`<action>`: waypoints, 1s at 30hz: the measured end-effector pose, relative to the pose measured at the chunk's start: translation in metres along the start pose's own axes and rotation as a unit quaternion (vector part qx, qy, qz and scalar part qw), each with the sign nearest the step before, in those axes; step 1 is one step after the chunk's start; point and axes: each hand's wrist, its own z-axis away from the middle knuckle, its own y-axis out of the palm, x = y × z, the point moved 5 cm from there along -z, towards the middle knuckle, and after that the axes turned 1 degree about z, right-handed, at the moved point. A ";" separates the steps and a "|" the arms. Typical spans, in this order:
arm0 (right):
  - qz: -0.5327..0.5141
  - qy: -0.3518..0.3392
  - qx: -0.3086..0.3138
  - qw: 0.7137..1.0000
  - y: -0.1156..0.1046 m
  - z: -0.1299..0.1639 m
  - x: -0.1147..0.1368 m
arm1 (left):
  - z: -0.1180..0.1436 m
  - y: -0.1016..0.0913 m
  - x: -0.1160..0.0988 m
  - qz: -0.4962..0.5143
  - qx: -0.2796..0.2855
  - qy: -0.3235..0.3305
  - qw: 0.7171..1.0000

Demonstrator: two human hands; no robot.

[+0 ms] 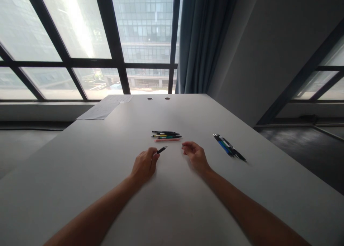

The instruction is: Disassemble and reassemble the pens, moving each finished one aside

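Note:
My left hand (145, 164) is closed around a slim black pen (162, 149), whose narrow silvery end points up and to the right. Across a small gap, my right hand (195, 155) has its thumb and fingers pinched together. A tiny dark bit shows at those fingertips, too small to name. Just beyond both hands lies a group of several pens (166, 135), side by side and roughly level, in black, yellow and green. Nearest to me in that group is a pink pen (167, 140).
To the right, a second group of several pens (229, 148), blue and black, lies slanted on the white table (172, 113). Paper sheets (99, 110) rest at the far left edge. Two round holes (149, 99) pierce the far end, before a window and a blue curtain (199, 42).

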 end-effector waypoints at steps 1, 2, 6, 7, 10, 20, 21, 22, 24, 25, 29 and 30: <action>-0.002 0.002 0.002 1.000 0.000 0.000 0.000 | 0.000 0.000 0.000 0.000 0.000 0.003 1.000; -0.002 0.004 0.003 1.000 0.001 0.001 0.001 | 0.000 0.001 0.000 0.000 0.000 0.007 1.000; -0.013 0.018 0.002 1.000 0.000 0.002 0.004 | 0.000 -0.001 -0.003 0.004 -0.001 0.026 1.000; -0.017 0.021 0.000 1.000 0.000 0.002 0.004 | 0.000 -0.001 -0.003 0.005 0.000 0.029 1.000; -0.030 0.029 -0.001 0.999 0.000 0.002 0.005 | 0.000 -0.002 -0.004 0.005 0.003 0.033 0.999; -0.037 0.025 0.006 0.999 0.000 0.004 0.007 | 0.000 -0.001 -0.004 0.003 -0.003 0.054 0.999; -0.040 0.023 0.007 0.999 0.000 0.004 0.008 | 0.000 0.000 -0.004 0.002 -0.002 0.054 0.999; -0.042 0.022 0.009 0.999 0.001 0.004 0.008 | 0.000 0.000 -0.004 0.000 0.000 0.054 0.999; -0.043 0.023 0.010 0.999 0.001 0.005 0.007 | 0.000 0.000 -0.004 -0.003 -0.001 0.054 0.999; -0.041 0.023 0.009 0.999 0.002 0.005 0.007 | 0.000 0.000 -0.004 -0.003 -0.002 0.057 0.998; -0.018 0.012 0.004 1.000 0.001 0.005 0.008 | 0.001 0.000 -0.003 -0.003 -0.008 0.066 0.998; -0.001 0.003 0.003 1.000 -0.001 0.004 0.009 | 0.001 0.000 -0.003 -0.003 -0.008 0.067 0.998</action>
